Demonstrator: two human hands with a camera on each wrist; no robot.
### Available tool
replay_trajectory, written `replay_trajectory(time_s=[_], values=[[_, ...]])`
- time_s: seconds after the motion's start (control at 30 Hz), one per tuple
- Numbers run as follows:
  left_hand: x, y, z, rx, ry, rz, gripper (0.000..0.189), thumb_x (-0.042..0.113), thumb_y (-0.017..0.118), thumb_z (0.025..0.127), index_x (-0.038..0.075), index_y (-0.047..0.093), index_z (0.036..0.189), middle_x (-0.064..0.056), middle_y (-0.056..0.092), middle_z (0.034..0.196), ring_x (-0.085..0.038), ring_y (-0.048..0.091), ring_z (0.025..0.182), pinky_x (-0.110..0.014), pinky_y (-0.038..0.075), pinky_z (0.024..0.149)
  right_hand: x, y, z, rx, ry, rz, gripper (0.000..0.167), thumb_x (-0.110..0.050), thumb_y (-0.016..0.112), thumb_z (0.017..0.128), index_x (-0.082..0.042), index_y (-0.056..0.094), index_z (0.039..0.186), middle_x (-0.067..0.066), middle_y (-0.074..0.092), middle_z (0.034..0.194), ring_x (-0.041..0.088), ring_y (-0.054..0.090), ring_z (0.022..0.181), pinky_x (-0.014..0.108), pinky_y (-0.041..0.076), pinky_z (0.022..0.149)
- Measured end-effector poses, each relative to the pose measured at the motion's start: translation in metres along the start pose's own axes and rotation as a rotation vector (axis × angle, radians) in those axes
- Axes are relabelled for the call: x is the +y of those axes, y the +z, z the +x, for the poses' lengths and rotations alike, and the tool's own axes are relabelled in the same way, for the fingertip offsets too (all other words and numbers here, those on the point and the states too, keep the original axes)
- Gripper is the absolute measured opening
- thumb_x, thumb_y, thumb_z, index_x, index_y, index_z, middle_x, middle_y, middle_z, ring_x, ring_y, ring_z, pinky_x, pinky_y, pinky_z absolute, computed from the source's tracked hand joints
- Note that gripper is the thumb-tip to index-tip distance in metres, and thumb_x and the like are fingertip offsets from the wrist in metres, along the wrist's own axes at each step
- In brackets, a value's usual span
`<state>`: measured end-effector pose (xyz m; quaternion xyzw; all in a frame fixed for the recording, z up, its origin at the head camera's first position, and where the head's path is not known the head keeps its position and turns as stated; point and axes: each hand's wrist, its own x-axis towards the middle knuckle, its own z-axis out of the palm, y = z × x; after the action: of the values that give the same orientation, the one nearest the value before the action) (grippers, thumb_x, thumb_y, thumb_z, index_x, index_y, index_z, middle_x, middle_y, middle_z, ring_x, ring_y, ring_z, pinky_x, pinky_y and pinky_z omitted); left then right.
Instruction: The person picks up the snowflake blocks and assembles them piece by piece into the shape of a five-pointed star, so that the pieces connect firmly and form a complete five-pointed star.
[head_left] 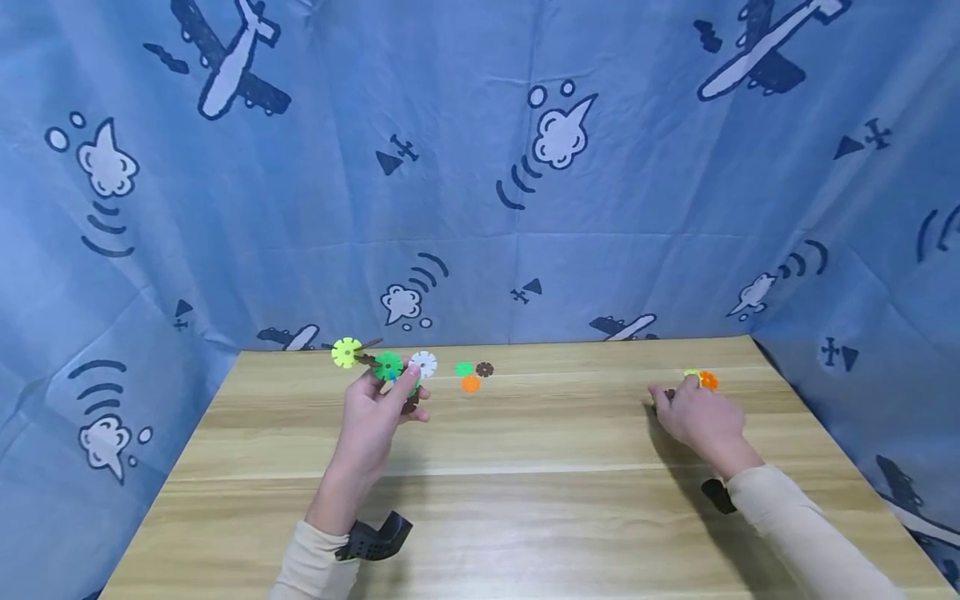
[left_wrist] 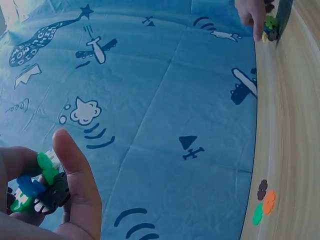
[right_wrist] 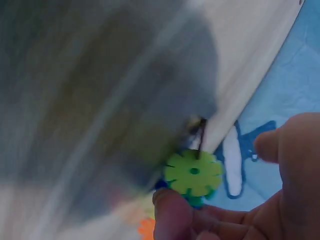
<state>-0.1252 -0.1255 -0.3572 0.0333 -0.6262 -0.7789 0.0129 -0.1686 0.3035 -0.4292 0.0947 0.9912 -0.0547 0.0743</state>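
In the head view my left hand (head_left: 375,404) grips a joined cluster of notched plastic discs, among them a yellow-green disc (head_left: 347,352), a green disc (head_left: 388,366) and a white disc (head_left: 423,364). Dark and blue discs (left_wrist: 30,186) of it appear between thumb and fingers in the left wrist view. Far to the right, low over the table, is my right hand (head_left: 705,417). Its fingertips pinch a yellow-green notched disc (right_wrist: 194,172), with green and dark pieces against it; how they join is partly hidden. An orange disc (head_left: 708,381) shows just beyond this hand.
Between the hands, near the back of the wooden table (head_left: 525,467), lie a loose green disc (head_left: 464,368), a brown disc (head_left: 485,369) and an orange disc (head_left: 470,384). A blue patterned curtain (head_left: 480,208) stands behind the table and along its sides.
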Motion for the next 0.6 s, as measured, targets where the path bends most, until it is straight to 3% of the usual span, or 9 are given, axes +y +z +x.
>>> replay_trajectory(time_s=[0.1,0.27,0.4,0.6], values=[[-0.001,0.001,0.000,-0.014,-0.009,0.002,0.015,0.009,0.062,0.100,0.000,0.059,0.112,-0.004,0.063,0.090,-0.013,0.065,0.074,-0.027,0.061,0.063,0.001,0.003,0.005,-0.037,0.006,0.014,0.078,-0.051,0.044,0.103,0.023,0.037,0.126,0.026,0.057,0.075,0.035,0.059,0.064,0.042,0.047,0.051],[-0.003,0.005,0.000,-0.033,-0.023,0.006,0.016,0.010,0.063,0.100,0.000,0.059,0.112,-0.003,0.064,0.088,-0.013,0.065,0.074,-0.028,0.061,0.064,0.004,0.009,0.009,-0.001,-0.072,0.049,0.055,-0.035,0.059,0.097,0.014,0.043,0.116,0.024,0.059,0.080,0.035,0.059,0.066,0.043,0.048,0.049],[-0.003,0.005,0.000,-0.027,-0.026,0.017,0.017,0.011,0.063,0.101,0.000,0.058,0.113,-0.003,0.064,0.089,-0.012,0.065,0.074,-0.028,0.061,0.063,0.004,0.012,0.010,0.057,-0.125,0.086,0.053,-0.039,0.058,0.098,0.011,0.047,0.112,0.025,0.060,0.085,0.036,0.059,0.069,0.045,0.047,0.051],[-0.004,0.004,0.000,-0.033,-0.034,0.029,0.018,0.011,0.063,0.100,0.000,0.059,0.114,-0.004,0.064,0.091,-0.013,0.065,0.075,-0.028,0.061,0.064,0.003,0.017,0.009,0.098,-0.092,0.135,0.037,-0.034,0.056,0.100,0.002,0.050,0.104,0.016,0.056,0.080,0.030,0.054,0.068,0.038,0.041,0.050]])
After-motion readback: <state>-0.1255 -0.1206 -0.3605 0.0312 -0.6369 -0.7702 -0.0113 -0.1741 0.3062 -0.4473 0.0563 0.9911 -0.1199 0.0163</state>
